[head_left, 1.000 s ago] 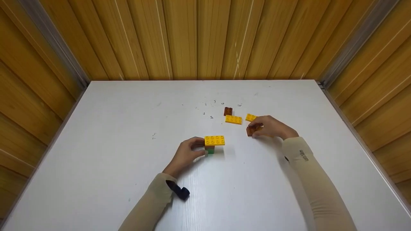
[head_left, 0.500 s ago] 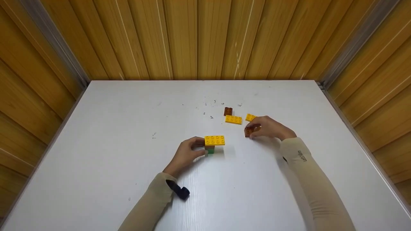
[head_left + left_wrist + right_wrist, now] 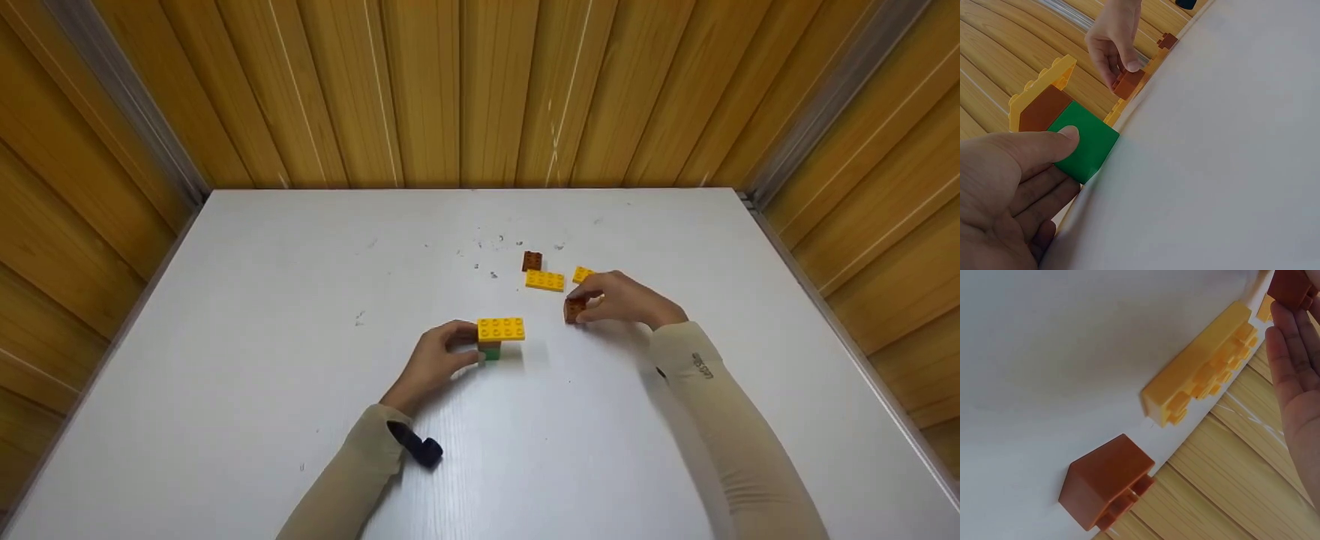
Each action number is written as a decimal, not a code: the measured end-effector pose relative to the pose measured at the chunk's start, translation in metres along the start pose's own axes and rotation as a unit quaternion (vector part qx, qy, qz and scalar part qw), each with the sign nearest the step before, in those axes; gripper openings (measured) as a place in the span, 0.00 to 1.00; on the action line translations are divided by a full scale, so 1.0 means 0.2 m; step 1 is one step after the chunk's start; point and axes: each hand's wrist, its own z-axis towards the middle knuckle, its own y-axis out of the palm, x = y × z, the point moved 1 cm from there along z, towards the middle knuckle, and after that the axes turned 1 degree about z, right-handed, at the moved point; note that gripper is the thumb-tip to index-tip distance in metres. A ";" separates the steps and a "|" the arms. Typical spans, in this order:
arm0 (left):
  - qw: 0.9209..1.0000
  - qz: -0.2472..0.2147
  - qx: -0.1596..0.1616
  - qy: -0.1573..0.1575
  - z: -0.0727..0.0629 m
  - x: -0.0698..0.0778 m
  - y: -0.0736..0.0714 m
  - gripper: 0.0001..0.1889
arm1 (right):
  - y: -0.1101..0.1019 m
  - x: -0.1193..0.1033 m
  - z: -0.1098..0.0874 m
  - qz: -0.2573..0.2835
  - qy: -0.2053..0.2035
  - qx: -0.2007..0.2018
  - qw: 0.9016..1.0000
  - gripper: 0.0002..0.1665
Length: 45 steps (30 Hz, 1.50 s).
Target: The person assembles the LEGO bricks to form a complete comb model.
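Gripping brick stack (image 3: 1050,107) low on table (image 3: 262,315) with left hand (image 3: 435,356), presumably steadying overhanging yellow eight-stud brick (image 3: 501,328); pinching brown studded brick (image 3: 572,311) by sides in right hand (image 3: 628,301), apparently leaving top clear.

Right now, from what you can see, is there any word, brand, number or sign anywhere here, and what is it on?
"LetsSlim", perhaps: a small dark print on the right sleeve, turned nearly upside down and too small and blurred to be certain.
Bricks: no lettering can be made out.
White table: only small dark marks, none readable as letters or numbers.
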 end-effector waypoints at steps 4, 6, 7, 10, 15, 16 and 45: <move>1.000 -0.007 -0.003 0.001 0.00 0.00 0.00 0.20 | 0.00 -0.02 0.00 -0.005 -0.037 0.005 0.999 0.21; 1.000 -0.008 -0.005 -0.001 0.00 -0.01 0.00 0.20 | 0.00 -0.02 -0.01 -0.011 -0.056 0.006 0.998 0.21; 1.000 -0.007 -0.004 -0.001 0.00 -0.01 0.00 0.20 | 0.00 -0.03 -0.01 -0.011 -0.059 0.006 0.998 0.21; 1.000 -0.008 -0.003 -0.003 0.00 -0.01 0.00 0.20 | 0.00 -0.05 -0.01 -0.015 -0.066 0.005 0.998 0.21; 1.000 -0.008 -0.002 -0.002 0.00 0.00 0.00 0.20 | 0.00 -0.08 0.00 -0.016 -0.062 0.002 0.998 0.22; 1.000 -0.007 -0.002 -0.001 0.00 0.00 0.00 0.20 | 0.00 -0.08 0.00 -0.016 -0.061 0.001 0.998 0.23; 1.000 -0.001 -0.001 -0.001 0.00 0.00 0.00 0.20 | 0.00 -0.25 0.04 0.005 -0.101 0.000 0.995 0.21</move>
